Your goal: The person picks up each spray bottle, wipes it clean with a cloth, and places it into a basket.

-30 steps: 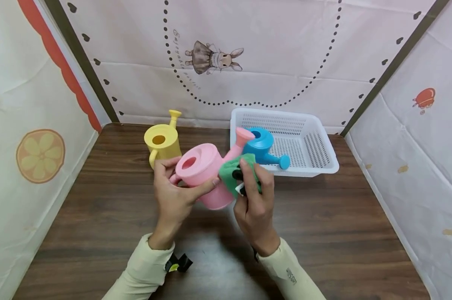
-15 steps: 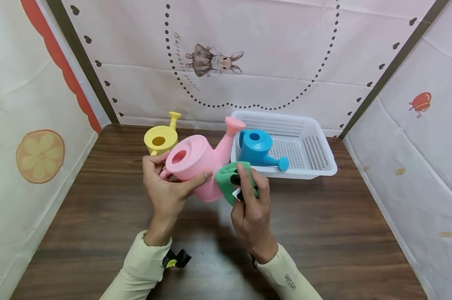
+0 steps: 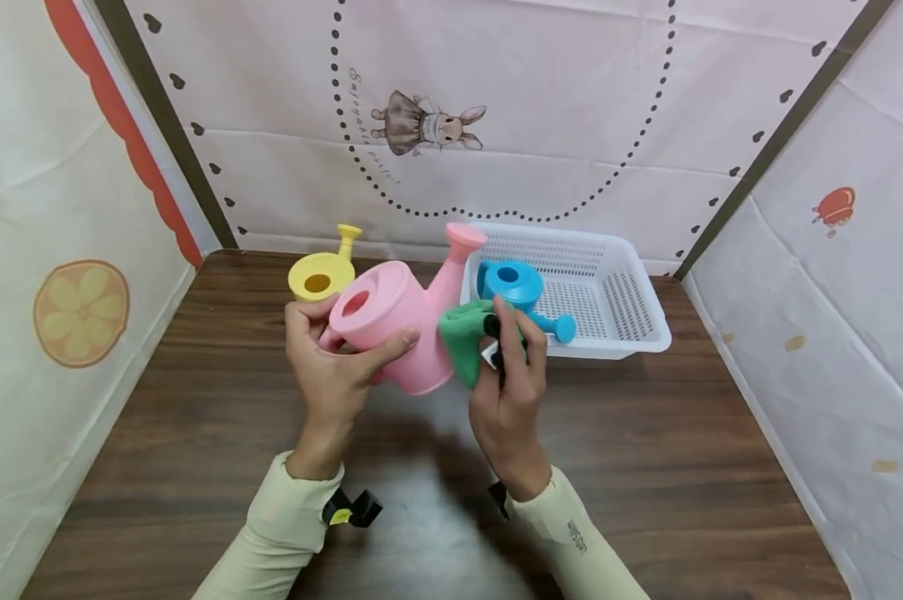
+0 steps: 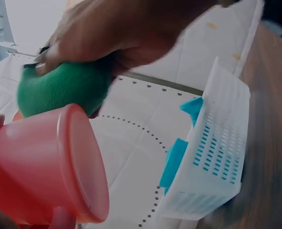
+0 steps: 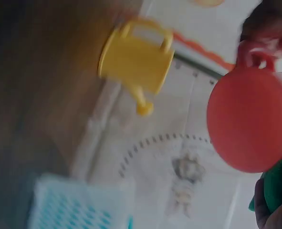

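Note:
My left hand grips a pink watering can by its handle side, thumb across the body. The can is tilted above the table, its spout pointing up and to the right. In my right hand is a folded green cloth with black spots and a white tag, pinched between fingers and thumb against the can's right side. The left wrist view has the green cloth at the side of the can. From the right wrist, the can's round base faces the camera.
A yellow watering can stands at the back left, partly behind the left hand. At the back right, a white perforated basket holds a blue watering can. Patterned fabric walls enclose the wooden table at the back and sides.
The pink can has moved up and left with my left hand, its spout swinging more upright. My right hand has shifted the cloth along the can's side, down and then up.

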### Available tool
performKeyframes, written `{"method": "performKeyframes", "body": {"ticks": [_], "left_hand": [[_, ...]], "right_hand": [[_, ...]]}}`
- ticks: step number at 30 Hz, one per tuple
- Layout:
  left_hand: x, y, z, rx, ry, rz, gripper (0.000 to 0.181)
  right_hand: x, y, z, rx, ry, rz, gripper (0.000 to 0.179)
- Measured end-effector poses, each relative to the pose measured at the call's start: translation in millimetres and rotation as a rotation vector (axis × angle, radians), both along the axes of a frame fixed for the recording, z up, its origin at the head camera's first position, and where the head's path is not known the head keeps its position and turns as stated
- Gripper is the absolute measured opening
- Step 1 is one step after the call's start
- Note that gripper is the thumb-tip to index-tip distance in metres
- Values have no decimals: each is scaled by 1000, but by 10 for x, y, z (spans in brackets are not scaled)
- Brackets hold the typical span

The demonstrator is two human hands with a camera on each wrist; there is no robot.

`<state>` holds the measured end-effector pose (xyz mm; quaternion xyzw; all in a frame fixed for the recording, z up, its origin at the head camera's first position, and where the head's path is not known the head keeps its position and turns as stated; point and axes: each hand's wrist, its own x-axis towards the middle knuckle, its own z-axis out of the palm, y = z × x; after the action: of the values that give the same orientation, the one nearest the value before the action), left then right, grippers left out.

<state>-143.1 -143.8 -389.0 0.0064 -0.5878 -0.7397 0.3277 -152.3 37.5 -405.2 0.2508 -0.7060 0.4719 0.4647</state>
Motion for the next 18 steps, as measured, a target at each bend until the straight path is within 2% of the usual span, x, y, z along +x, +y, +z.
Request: {"method": "performKeyframes", "body": {"ticks": [4, 7, 11, 14, 18], "left_hand": [[-11, -56, -24, -26, 2, -38, 76], [-34, -63, -23, -37, 24, -87, 76], [-54, -64, -3, -55, 83, -163, 74], [-44, -57, 12, -112, 136, -218, 77], [-3, -37, 13, -175, 164, -310, 87]], "right_hand": [[27, 9, -35, -176, -154, 72, 48], [-3, 57, 28, -301, -277, 96, 46], [-46, 127, 136, -474, -462, 181, 45], [-89, 174, 195, -531, -579, 250, 45], [-192, 227, 252, -495, -666, 359, 44]]}}
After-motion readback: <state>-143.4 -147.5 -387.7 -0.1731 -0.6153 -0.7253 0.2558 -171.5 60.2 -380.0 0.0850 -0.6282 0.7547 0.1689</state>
